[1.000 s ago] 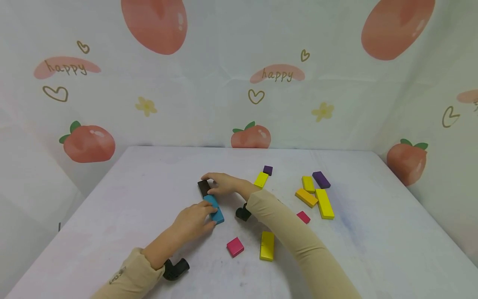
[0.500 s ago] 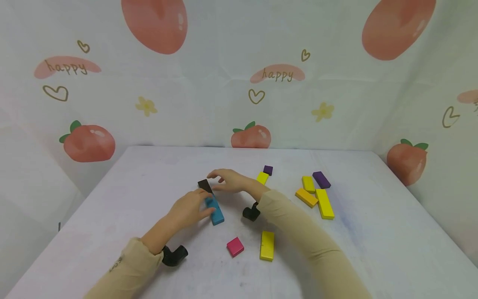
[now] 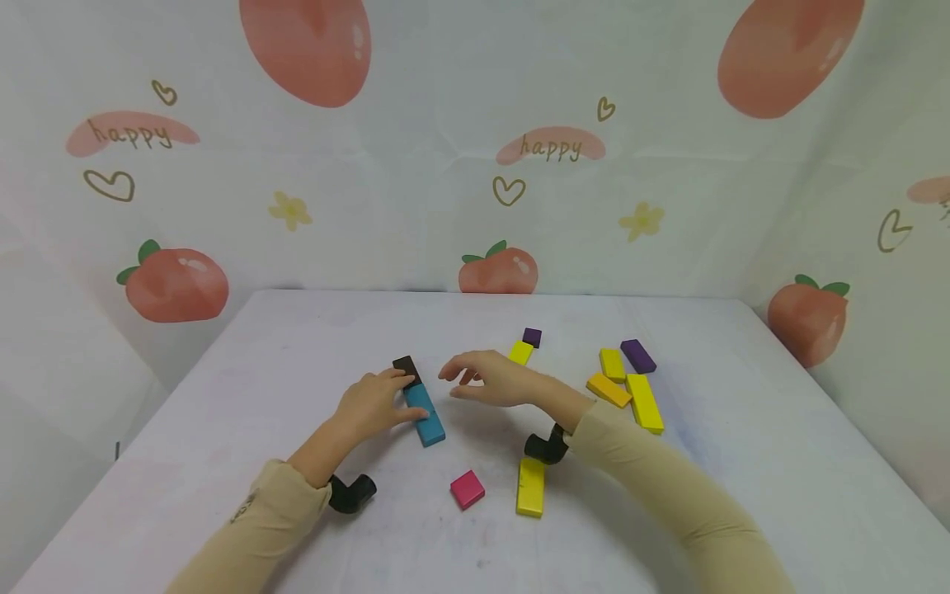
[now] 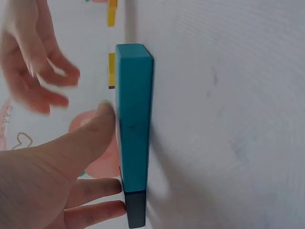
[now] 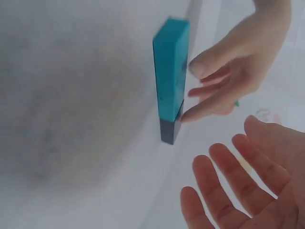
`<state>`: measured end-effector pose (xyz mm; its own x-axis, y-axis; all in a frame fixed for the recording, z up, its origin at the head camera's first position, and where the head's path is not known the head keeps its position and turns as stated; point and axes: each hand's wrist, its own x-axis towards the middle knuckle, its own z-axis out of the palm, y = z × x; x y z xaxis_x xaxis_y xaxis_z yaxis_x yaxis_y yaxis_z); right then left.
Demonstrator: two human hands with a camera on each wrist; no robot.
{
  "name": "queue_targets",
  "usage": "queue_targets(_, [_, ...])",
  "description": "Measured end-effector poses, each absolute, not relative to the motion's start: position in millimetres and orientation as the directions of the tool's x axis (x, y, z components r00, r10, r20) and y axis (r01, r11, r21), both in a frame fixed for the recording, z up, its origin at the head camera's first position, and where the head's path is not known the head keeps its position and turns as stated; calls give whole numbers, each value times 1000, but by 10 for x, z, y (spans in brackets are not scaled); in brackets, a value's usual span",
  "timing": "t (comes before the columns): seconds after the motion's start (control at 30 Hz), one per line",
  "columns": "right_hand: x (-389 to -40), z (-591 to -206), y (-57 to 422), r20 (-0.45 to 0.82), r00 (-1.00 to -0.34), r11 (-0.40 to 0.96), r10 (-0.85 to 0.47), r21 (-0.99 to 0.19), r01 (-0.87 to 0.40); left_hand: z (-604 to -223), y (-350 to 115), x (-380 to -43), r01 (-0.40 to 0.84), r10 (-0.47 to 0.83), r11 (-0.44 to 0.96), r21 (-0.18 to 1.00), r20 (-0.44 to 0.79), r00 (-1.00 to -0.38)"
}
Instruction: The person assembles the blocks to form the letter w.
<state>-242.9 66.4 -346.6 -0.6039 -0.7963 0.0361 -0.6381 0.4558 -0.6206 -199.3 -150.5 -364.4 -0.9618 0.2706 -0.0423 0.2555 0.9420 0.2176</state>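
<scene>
A blue block (image 3: 419,398) and a black block (image 3: 405,364) lie end to end in one slanting row on the white table. My left hand (image 3: 367,404) rests on them: its fingers touch the black block and its thumb reaches over the blue one. In the left wrist view, the thumb and extended fingertips lie along one face of the blue block (image 4: 135,119) and the black block (image 4: 137,210). To the right of the row, my right hand (image 3: 497,379) hovers apart from the blocks, fingers loosely bent, holding nothing.
A pink block (image 3: 467,489) and a yellow block (image 3: 530,488) lie nearer the front. Behind my right hand are another yellow block (image 3: 521,353) and a small purple block (image 3: 532,337). Farther right sit an orange block (image 3: 609,389), a long yellow block (image 3: 644,403) and a purple block (image 3: 638,355).
My right hand has let go of the black block and moved right, away from the row. My left hand has slid up from the blue block, so its fingers touch the black one.
</scene>
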Motion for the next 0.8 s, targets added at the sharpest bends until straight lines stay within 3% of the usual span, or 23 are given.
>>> queue_targets(0.8, [-1689,-3586,936,-239,-608,593,-757,-640,-488,-3681,-1495,-1998,244,265,942,228,-64,-962])
